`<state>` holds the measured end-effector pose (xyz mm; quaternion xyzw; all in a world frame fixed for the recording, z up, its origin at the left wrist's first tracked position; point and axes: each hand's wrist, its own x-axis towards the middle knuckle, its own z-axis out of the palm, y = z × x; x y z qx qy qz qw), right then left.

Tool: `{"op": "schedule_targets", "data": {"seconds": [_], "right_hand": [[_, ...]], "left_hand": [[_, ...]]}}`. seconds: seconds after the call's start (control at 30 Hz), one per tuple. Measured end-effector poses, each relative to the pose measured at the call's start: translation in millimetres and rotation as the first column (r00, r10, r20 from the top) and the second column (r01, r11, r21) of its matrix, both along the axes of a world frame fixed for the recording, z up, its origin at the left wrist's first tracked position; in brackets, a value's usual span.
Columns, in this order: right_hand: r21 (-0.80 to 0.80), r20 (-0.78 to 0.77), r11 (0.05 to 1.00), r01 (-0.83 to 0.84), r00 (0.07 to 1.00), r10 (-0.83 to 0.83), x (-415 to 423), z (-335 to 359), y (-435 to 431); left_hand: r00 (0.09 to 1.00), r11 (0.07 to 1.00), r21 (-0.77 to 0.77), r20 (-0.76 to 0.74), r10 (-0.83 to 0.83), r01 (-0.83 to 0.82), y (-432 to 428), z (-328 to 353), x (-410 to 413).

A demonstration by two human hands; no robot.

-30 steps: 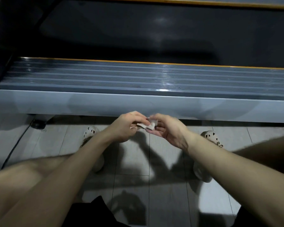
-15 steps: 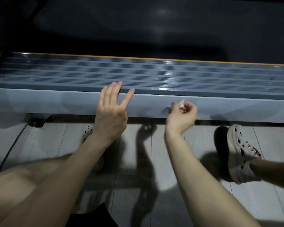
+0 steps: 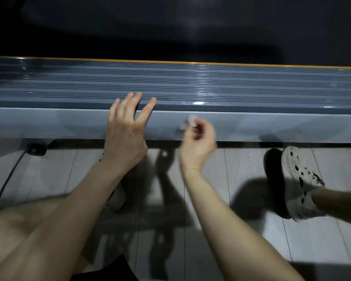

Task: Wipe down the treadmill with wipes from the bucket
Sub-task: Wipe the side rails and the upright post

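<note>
Right now your right hand [image 3: 198,142] pinches a small crumpled wipe [image 3: 188,122] against the treadmill side rail [image 3: 272,126] at frame centre. It looks soft, light and limp, so hold it bunched at your fingertips. Your left hand [image 3: 126,130] is open, fingers spread on the rail's top edge.

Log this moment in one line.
left hand: open, fingertips at treadmill rail top edge | right hand: pinches wipe at rail side, blurred
</note>
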<state>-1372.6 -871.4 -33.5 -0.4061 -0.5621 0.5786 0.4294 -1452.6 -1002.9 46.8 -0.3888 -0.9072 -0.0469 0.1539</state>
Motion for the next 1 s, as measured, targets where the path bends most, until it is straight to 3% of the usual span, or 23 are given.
{"op": "schedule_targets", "data": {"seconds": [0.07,0.17,0.3,0.37,0.43,0.5,0.6,0.67,0.73,0.8,0.9,0.97,1.0], "right_hand": [[0.113,0.035,0.965,-0.238,0.971,0.235,-21.8,9.1,-35.6],[0.085,0.036,0.961,-0.263,0.965,0.26,-25.7,21.0,-30.1],[-0.005,0.031,0.995,0.104,0.994,-0.103,29.8,15.7,56.1],[-0.087,0.076,0.943,0.321,0.946,-0.315,46.0,11.1,97.2],[-0.101,0.076,0.916,0.387,0.921,-0.381,38.8,10.3,96.4],[-0.033,0.028,0.972,0.231,0.973,-0.23,18.3,11.8,52.6],[0.054,0.028,0.981,-0.186,0.982,0.185,-0.9,23.5,-12.8],[0.077,0.032,0.968,-0.238,0.971,0.236,2.3,26.4,-3.5],[0.127,0.044,0.985,-0.116,0.993,0.112,23.4,21.8,37.6],[0.13,0.071,0.985,0.112,0.99,-0.122,50.6,11.7,98.8],[-0.019,0.092,0.896,0.445,0.893,-0.441,73.9,1.6,175.6],[-0.05,0.093,0.859,0.51,0.859,-0.504,58.8,7.6,162.5],[-0.014,0.058,0.887,0.461,0.886,-0.46,46.2,10.0,136.8]], "left_hand": [[1.0,1.0,-0.011,0.01,0.002,-0.002,-0.5,2.2,-0.8],[1.0,0.999,-0.032,0.007,0.009,-0.008,0.1,3.0,-0.7],[0.999,1.0,-0.012,-0.025,0.025,-0.026,4.7,1.9,2.9],[0.999,0.999,-0.025,-0.034,0.034,-0.035,7.7,-1.5,7.0],[0.998,0.997,-0.062,-0.026,0.049,-0.051,11.7,-2.9,12.7],[0.998,0.992,-0.11,-0.011,0.068,-0.069,15.2,-1.4,17.0],[0.998,0.981,-0.181,-0.007,0.067,-0.067,13.0,5.6,17.9],[0.999,0.976,-0.214,-0.012,0.042,-0.043,8.6,11.8,15.4],[1.0,0.975,-0.222,-0.005,0.019,-0.02,5.2,17.2,12.0],[1.0,0.976,-0.218,-0.004,0.02,-0.021,7.4,19.3,11.5],[0.998,0.969,-0.236,0.002,0.07,-0.067,19.5,16.8,18.2],[0.994,0.96,-0.264,0.016,0.104,-0.096,29.3,17.5,21.5],[0.993,0.955,-0.279,0.023,0.115,-0.104,35.0,19.9,21.0]]}}
